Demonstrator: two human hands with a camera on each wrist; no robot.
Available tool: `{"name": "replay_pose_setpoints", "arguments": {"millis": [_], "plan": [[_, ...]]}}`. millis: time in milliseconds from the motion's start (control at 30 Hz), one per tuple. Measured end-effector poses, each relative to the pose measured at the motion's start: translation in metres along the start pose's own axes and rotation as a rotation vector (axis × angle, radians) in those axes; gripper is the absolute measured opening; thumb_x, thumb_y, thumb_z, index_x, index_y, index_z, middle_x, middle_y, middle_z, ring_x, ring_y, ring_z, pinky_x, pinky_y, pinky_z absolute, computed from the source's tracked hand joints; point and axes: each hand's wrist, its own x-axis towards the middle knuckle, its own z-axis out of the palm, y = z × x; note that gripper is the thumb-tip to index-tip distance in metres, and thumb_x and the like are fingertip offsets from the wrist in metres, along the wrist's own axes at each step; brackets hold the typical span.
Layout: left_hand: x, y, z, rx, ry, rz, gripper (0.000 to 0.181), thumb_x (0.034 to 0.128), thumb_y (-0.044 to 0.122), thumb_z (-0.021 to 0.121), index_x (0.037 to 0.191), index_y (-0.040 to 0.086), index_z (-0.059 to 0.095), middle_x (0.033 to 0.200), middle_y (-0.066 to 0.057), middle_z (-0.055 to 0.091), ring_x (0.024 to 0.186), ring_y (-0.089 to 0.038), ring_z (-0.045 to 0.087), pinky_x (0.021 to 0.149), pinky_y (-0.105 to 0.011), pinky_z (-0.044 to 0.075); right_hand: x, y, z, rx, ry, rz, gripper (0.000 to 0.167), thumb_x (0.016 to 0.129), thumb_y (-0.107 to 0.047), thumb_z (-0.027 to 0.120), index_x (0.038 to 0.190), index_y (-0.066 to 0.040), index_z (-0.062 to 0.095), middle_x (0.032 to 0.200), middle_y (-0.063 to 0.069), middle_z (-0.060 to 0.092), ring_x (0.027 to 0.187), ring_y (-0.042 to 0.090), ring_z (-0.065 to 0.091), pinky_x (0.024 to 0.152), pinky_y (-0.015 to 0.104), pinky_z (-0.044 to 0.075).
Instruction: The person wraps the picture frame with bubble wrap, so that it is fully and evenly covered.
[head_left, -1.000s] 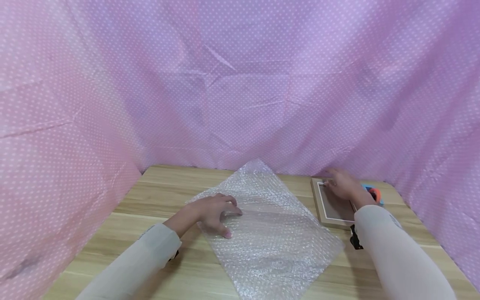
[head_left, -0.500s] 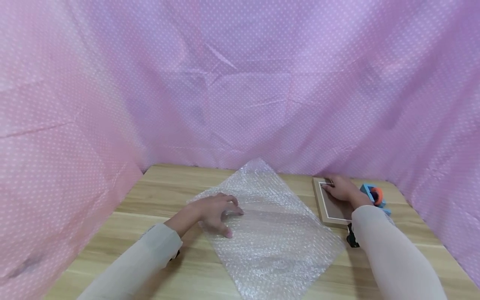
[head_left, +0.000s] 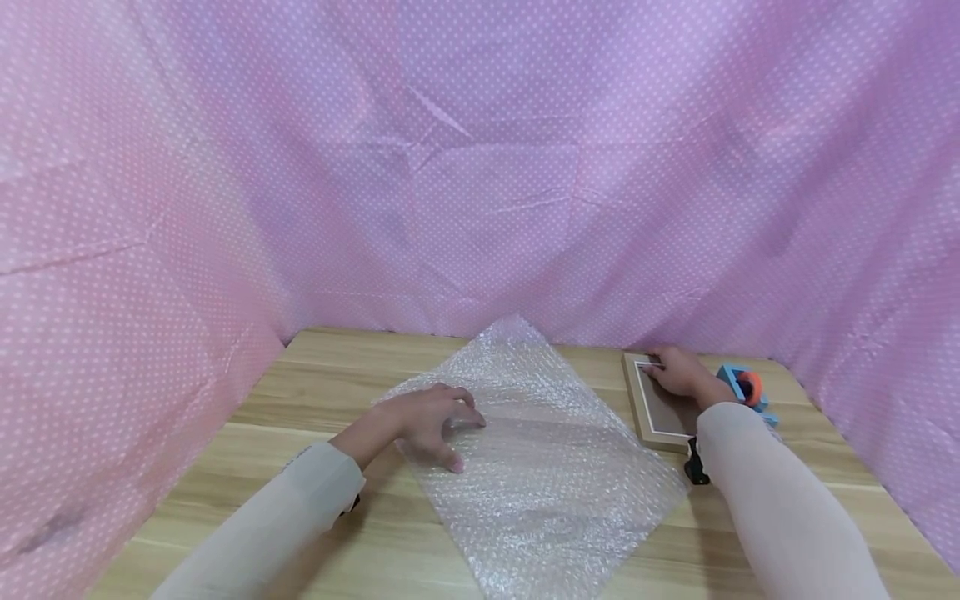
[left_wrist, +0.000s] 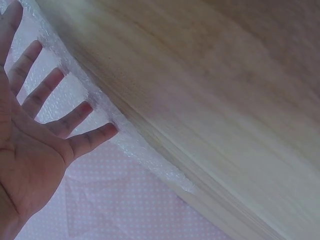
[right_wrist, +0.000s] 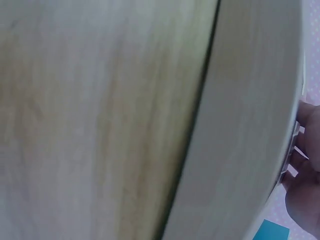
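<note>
A sheet of bubble wrap (head_left: 540,475) lies flat on the wooden table, one corner toward the back. My left hand (head_left: 427,421) rests on its left part, fingers spread and relaxed; the left wrist view shows the left palm (left_wrist: 30,155) and spread fingers over the wrap's edge. To the right lies a light wooden picture frame (head_left: 641,412) with a white inner border. My right hand (head_left: 678,372) grips its far edge, thumb on the inner side. In the right wrist view the frame's side (right_wrist: 235,120) fills the middle, and the right fingers meet its far rim, partly hidden.
A blue tape dispenser (head_left: 731,375) with an orange roll (head_left: 751,388) stands just right of the picture frame. Pink dotted cloth (head_left: 495,208) hangs close behind the table (head_left: 352,362) and along both sides.
My right hand has come down from above the picture frame onto its far edge and now grips it. My left hand stays in place on the bubble wrap.
</note>
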Motion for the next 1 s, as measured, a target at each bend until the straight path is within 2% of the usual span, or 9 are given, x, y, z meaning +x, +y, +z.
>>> {"name": "replay_pose_setpoints", "arguments": {"millis": [267, 400, 567, 800, 933, 1000], "plan": [[0.0008, 0.0001, -0.0007, -0.027, 0.002, -0.018, 0.075, 0.0742, 0.062, 0.084, 0.141, 0.037, 0.061, 0.144, 0.003, 0.052, 0.137, -0.026, 0.045, 0.108, -0.048, 0.044, 0.0019, -0.0008, 0.0001, -0.006, 0.022, 0.006, 0.034, 0.102, -0.013, 0.059, 0.121, 0.015, 0.059, 0.113, 0.034, 0.065, 0.111, 0.054, 0.059, 0.098, 0.066, 0.045], [0.0009, 0.0002, -0.0002, -0.036, 0.005, -0.021, 0.075, 0.0738, 0.062, 0.084, 0.141, 0.037, 0.061, 0.143, 0.004, 0.052, 0.136, -0.025, 0.045, 0.108, -0.048, 0.044, 0.0033, -0.0009, -0.0008, 0.008, 0.011, 0.018, 0.029, 0.103, -0.013, 0.058, 0.116, 0.012, 0.062, 0.103, 0.027, 0.066, 0.1, 0.046, 0.062, 0.092, 0.062, 0.048], [0.001, 0.0022, 0.0013, -0.047, -0.004, -0.019, 0.074, 0.0743, 0.06, 0.084, 0.141, 0.036, 0.062, 0.143, 0.004, 0.051, 0.135, -0.025, 0.045, 0.109, -0.048, 0.044, 0.0023, 0.0002, -0.0014, 0.033, -0.029, 0.054, 0.021, 0.103, -0.013, 0.058, 0.109, 0.007, 0.063, 0.093, 0.017, 0.062, 0.087, 0.035, 0.058, 0.082, 0.055, 0.048], [0.0013, 0.003, 0.0007, -0.034, 0.0, -0.021, 0.074, 0.0761, 0.059, 0.084, 0.142, 0.035, 0.061, 0.144, 0.003, 0.052, 0.134, -0.025, 0.047, 0.108, -0.046, 0.044, 0.0019, -0.0005, 0.0002, 0.017, 0.013, 0.056, 0.017, 0.105, -0.013, 0.057, 0.094, 0.0, 0.057, 0.078, 0.01, 0.052, 0.077, 0.031, 0.053, 0.071, 0.046, 0.043], [0.0022, 0.0047, -0.0015, -0.039, 0.0, -0.017, 0.073, 0.0747, 0.056, 0.086, 0.14, 0.033, 0.063, 0.14, 0.003, 0.054, 0.131, -0.024, 0.049, 0.107, -0.045, 0.045, 0.0018, -0.0023, 0.0013, -0.006, 0.032, 0.047, 0.016, 0.104, -0.011, 0.057, 0.092, 0.0, 0.056, 0.079, 0.011, 0.052, 0.078, 0.032, 0.053, 0.071, 0.048, 0.043], [0.0029, 0.0051, -0.0019, -0.035, 0.001, -0.009, 0.073, 0.0737, 0.054, 0.087, 0.139, 0.032, 0.064, 0.138, 0.003, 0.056, 0.129, -0.024, 0.05, 0.107, -0.045, 0.045, 0.0006, -0.0034, 0.0015, -0.005, 0.027, 0.052, 0.015, 0.104, -0.011, 0.056, 0.096, 0.001, 0.057, 0.082, 0.013, 0.054, 0.081, 0.034, 0.054, 0.073, 0.05, 0.044]]}}
